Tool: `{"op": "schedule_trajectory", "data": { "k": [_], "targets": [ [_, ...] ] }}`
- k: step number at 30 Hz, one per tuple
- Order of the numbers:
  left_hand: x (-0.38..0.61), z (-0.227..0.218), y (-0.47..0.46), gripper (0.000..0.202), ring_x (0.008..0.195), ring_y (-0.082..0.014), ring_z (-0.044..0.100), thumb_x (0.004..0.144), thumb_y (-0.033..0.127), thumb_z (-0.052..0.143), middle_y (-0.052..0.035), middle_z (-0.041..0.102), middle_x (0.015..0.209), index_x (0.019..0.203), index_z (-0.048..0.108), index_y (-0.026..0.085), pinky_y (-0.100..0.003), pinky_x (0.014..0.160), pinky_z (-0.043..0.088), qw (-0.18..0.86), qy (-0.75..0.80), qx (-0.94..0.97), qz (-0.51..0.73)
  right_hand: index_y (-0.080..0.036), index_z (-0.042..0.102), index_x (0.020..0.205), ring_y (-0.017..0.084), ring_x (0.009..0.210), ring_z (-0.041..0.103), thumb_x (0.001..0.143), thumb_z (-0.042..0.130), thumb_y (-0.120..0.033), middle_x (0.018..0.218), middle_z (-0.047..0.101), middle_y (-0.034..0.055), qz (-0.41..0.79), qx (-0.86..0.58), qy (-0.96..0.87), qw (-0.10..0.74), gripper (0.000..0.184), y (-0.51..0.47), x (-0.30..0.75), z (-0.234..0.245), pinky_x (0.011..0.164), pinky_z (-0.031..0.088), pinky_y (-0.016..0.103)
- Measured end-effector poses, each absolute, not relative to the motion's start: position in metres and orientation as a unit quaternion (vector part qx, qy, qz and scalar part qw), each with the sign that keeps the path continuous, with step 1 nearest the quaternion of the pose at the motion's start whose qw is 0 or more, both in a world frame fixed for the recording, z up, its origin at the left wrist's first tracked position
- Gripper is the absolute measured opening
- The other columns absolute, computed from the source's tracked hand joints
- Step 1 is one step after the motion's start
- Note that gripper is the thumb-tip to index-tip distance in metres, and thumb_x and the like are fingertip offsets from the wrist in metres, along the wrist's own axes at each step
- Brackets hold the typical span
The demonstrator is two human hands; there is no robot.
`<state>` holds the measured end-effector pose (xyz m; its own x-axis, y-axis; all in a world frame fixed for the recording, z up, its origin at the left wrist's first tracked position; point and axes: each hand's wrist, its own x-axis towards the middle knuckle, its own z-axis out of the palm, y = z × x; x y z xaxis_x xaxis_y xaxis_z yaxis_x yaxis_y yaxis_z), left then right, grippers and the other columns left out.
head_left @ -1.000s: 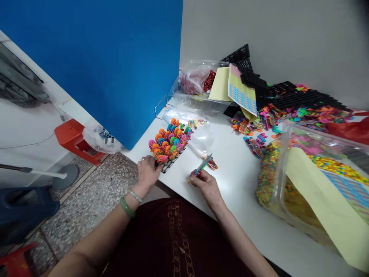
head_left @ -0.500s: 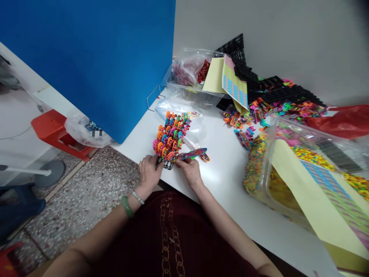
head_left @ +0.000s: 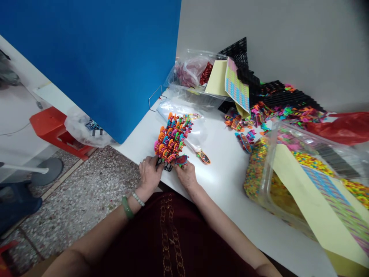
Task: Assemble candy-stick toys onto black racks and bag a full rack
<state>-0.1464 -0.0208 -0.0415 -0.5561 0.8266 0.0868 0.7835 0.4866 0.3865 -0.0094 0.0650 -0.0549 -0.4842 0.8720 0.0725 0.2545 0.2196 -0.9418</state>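
Note:
Rows of small colourful toy skateboards stand packed in a black plastic grid near the table's front edge. My left hand is closed on the near left corner of the grid. In my right hand a blue and red toy skateboard is pinched close against the grid's near right side; my fingers partly hide it. A loose orange-edged toy skateboard lies on the white table to the right, at the end of a clear plastic bag.
A clear tub of small yellow and multicoloured pieces stands at the right, with printed sticker sheets across it. Black grids and loose toy skateboards pile up behind. A blue panel borders the left, beside a wire stand.
My right hand has brought the toy skateboard left and turned it toward the grid's near edge. The left hand keeps its hold on the grid. The view has shifted slightly.

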Motion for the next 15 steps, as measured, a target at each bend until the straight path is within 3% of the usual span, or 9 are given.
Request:
{"op": "schedule_trajectory", "data": {
  "k": [6, 15],
  "targets": [
    [-0.150, -0.046, -0.020, 0.031, 0.091, -0.0272, 0.058, 0.090, 0.039, 0.054, -0.0102, 0.063, 0.094, 0.108, 0.066, 0.018, -0.035, 0.075, 0.034, 0.012, 0.852, 0.481, 0.207, -0.024, 0.064, 0.094, 0.022, 0.093, 0.059, 0.090, 0.047, -0.030, 0.095, 0.065, 0.0076, 0.436, -0.373, -0.763, 0.297, 0.019, 0.062, -0.017, -0.056, 0.086, 0.047, 0.035],
    [-0.157, -0.047, -0.018, 0.029, 0.086, -0.0260, 0.059, 0.091, 0.040, 0.051, -0.0100, 0.063, 0.090, 0.095, 0.067, 0.017, -0.034, 0.072, 0.036, -0.012, 0.848, 0.501, 0.173, -0.023, 0.063, 0.092, 0.018, 0.084, 0.061, 0.090, 0.045, -0.021, 0.091, 0.065, 0.0050, 0.384, -0.373, -0.798, 0.276, 0.019, 0.063, -0.014, -0.051, 0.075, 0.048, 0.029]
  ]
}}
